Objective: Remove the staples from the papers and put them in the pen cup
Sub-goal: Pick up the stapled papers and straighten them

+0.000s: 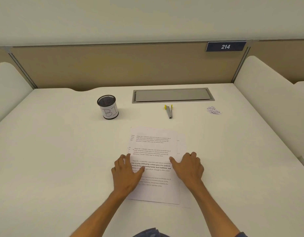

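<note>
Left hand (126, 170) and right hand (189, 166) rest flat, fingers relaxed, on papers (154, 151) atop the white desk (62, 151).

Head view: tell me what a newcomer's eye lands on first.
Two hands, left and right, press flat on the white printed papers at centre. Behind stand a black mesh pen cup at left and a yellow-handled metal staple remover.

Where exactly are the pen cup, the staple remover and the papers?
pen cup (108, 109): head view, on its white label.
staple remover (169, 111): head view, on its metal body.
papers (154, 144): head view, on the top printed sheet.
</note>
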A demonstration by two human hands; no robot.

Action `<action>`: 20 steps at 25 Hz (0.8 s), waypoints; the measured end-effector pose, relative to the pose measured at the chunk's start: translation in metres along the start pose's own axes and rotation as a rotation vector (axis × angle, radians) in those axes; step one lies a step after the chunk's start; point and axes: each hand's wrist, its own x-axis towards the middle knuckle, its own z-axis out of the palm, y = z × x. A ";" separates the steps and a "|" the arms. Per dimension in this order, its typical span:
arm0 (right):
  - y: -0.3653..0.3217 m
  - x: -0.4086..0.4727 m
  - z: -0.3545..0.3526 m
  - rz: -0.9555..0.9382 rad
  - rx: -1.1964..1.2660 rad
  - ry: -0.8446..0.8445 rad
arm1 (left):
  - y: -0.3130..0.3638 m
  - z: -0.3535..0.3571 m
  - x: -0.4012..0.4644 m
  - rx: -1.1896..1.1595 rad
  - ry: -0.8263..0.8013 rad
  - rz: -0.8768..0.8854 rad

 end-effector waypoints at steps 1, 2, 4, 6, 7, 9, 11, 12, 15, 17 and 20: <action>-0.004 0.000 0.002 -0.005 0.009 0.013 | 0.005 0.003 -0.001 -0.008 -0.017 0.005; -0.008 -0.001 0.005 -0.013 0.010 0.025 | 0.009 0.006 -0.002 -0.014 -0.040 0.012; -0.016 -0.001 0.010 -0.026 0.019 0.036 | 0.017 0.013 -0.005 -0.010 -0.071 0.035; -0.021 0.000 0.013 -0.017 0.052 0.032 | 0.022 0.020 -0.008 0.002 -0.063 0.051; -0.021 0.000 0.014 -0.005 0.067 0.026 | 0.023 0.021 -0.008 0.002 -0.055 0.051; -0.020 0.002 0.014 0.026 0.085 0.009 | 0.022 0.023 -0.007 -0.006 -0.044 0.051; -0.019 0.004 0.013 0.043 0.097 -0.008 | 0.021 0.024 -0.008 -0.017 -0.036 0.050; -0.021 0.005 0.011 0.044 0.105 -0.016 | 0.020 0.025 -0.008 -0.021 -0.033 0.050; -0.028 0.008 0.006 0.045 0.162 -0.045 | 0.021 0.027 -0.009 -0.027 -0.021 0.056; -0.030 0.011 0.004 0.058 0.185 -0.060 | 0.022 0.028 -0.010 -0.035 -0.016 0.059; -0.027 0.017 0.002 0.099 0.177 -0.088 | 0.022 0.028 -0.010 -0.026 -0.005 0.063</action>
